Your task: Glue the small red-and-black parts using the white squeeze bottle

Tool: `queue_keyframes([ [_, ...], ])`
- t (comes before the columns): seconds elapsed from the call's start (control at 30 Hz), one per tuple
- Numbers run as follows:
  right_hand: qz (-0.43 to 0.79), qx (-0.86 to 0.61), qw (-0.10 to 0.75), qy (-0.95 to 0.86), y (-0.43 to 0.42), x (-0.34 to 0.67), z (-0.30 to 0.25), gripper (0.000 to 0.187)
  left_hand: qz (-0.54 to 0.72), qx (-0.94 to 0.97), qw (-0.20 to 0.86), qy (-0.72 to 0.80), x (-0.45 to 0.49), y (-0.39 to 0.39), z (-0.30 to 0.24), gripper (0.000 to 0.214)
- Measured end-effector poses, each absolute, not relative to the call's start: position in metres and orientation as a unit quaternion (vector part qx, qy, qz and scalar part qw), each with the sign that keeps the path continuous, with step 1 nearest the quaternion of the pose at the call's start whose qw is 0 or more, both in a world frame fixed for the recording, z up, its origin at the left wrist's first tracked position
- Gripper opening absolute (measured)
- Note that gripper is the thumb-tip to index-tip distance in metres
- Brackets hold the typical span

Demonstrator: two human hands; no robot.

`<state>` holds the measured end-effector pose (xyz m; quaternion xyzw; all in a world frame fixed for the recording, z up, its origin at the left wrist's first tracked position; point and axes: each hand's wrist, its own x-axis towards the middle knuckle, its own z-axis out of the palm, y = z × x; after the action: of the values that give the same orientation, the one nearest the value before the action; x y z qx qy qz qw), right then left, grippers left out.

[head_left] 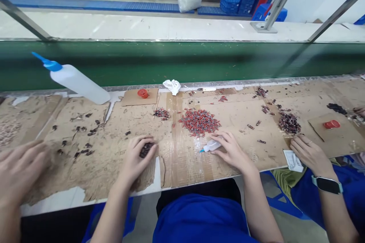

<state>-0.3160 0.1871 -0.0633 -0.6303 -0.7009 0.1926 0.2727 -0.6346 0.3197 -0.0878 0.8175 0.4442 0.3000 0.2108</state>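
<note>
My left hand [136, 159] rests on the cardboard-covered bench [182, 167], fingers curled around a clump of small dark parts [146, 149]. My right hand [231, 149] lies to the right, fingers closed around a small clear dropper bottle [210, 145] whose blue tip points left. Just beyond both hands sits a pile of small red-and-grey cylindrical parts [199, 121]. A smaller cluster of the same parts [161, 113] lies to its left.
A large squeeze bottle with a blue nozzle [74, 79] lies at the back left. A red cap [142, 93] and a white rag [172, 85] sit near the green conveyor belt [182, 62]. Co-workers' hands work at the left [19, 171] and right [309, 153], the right one beside a dark parts pile [289, 122].
</note>
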Motion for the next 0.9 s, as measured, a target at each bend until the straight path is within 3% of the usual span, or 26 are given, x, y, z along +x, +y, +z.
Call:
queue_keyframes([
  [0.17,0.223,-0.638,0.303,-0.671,0.180,-0.313,-0.060,0.024,0.286,0.822,0.218,0.441,-0.603,0.307,-0.077,0.022],
  [0.3,0.263,-0.667,0.377,-0.587,0.170,-0.314,-0.059,0.032,0.334,0.770,0.148,0.523,-0.624,0.336,-0.074,0.022],
  [0.37,0.283,-0.677,0.422,-0.532,0.167,-0.316,-0.060,0.036,0.301,0.744,0.100,0.588,-0.642,0.356,-0.078,0.021],
  [0.53,0.288,-0.668,0.546,-0.416,0.163,-0.321,-0.062,0.037,0.235,0.731,0.134,0.627,-0.668,0.383,-0.089,0.019],
  [0.67,0.334,-0.637,0.613,-0.327,0.163,-0.323,-0.065,0.035,0.249,0.754,0.208,0.571,-0.649,0.362,-0.082,0.018],
  [0.9,0.405,-0.536,0.728,-0.138,0.175,-0.342,-0.065,0.032,0.275,0.855,0.292,0.330,-0.564,0.284,-0.081,0.018],
])
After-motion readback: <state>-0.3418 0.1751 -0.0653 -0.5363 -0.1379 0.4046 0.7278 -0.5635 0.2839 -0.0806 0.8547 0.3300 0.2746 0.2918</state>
